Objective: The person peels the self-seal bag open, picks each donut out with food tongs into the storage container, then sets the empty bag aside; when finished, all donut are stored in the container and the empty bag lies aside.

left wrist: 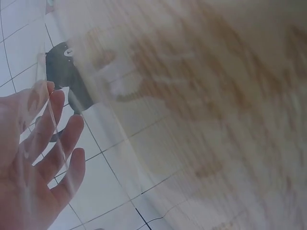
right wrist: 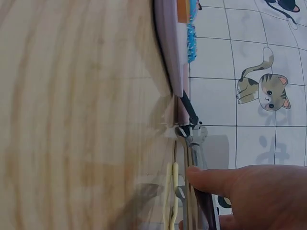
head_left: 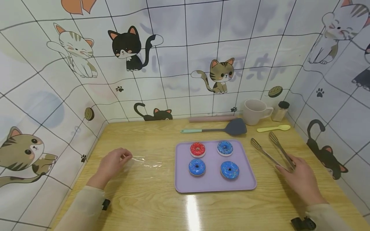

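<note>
At the left of the table, my left hand (head_left: 114, 164) pinches the edge of a clear plastic bag (head_left: 151, 165) between thumb and fingertips. The left wrist view shows the same hand (left wrist: 36, 153) with see-through film across much of the picture. Over on the right, my right hand (head_left: 303, 180) grips metal tongs (head_left: 266, 153), whose two arms are spread apart with nothing between their tips. A purple tray (head_left: 214, 185) lies between the hands. It bears a red donut (head_left: 193, 153) and several blue donuts (head_left: 229, 175) with sprinkles.
Behind the tray lie a spatula (head_left: 235, 127) with a mint handle and a pinkish rolling pin (head_left: 212, 119). A mug (head_left: 252, 112), a black-capped jar (head_left: 278, 114) and a yellow spoon (head_left: 273, 128) are at the back right. Cat-printed walls (head_left: 173, 86) enclose the table (head_left: 156, 205).
</note>
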Motion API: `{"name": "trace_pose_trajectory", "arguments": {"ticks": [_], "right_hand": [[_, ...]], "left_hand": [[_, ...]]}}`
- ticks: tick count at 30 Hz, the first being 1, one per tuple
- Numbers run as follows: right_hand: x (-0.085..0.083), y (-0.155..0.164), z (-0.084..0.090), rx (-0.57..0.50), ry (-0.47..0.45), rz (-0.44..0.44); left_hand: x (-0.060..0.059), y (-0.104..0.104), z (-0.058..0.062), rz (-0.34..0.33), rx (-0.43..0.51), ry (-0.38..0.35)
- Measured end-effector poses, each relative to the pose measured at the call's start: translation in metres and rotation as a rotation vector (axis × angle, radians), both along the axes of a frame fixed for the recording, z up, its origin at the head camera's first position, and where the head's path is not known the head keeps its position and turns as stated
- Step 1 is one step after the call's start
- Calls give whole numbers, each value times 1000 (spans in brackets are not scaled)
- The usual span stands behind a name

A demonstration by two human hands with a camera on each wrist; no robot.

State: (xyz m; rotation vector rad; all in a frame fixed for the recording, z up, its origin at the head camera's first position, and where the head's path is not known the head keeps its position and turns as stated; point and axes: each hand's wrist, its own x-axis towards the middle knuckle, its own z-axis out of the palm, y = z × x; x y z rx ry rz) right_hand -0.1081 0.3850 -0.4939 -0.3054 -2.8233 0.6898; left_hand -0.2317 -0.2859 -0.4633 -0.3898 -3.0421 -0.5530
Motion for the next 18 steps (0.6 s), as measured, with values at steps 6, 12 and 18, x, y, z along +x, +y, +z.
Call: {"name": "trace_pose_trajectory", "arguments": {"ticks": [6,12,18], "right_hand": [[-1,5,0,-7,-113,-8],[0,8,1,7,-178,-42],[-2,10,-1,-3,-180,-22]], "left_hand": [[-2,1,-2,-31,-11,5],[-7,6,-4,-47,31,7],[-11,7,-6,-61,92,28]]}}
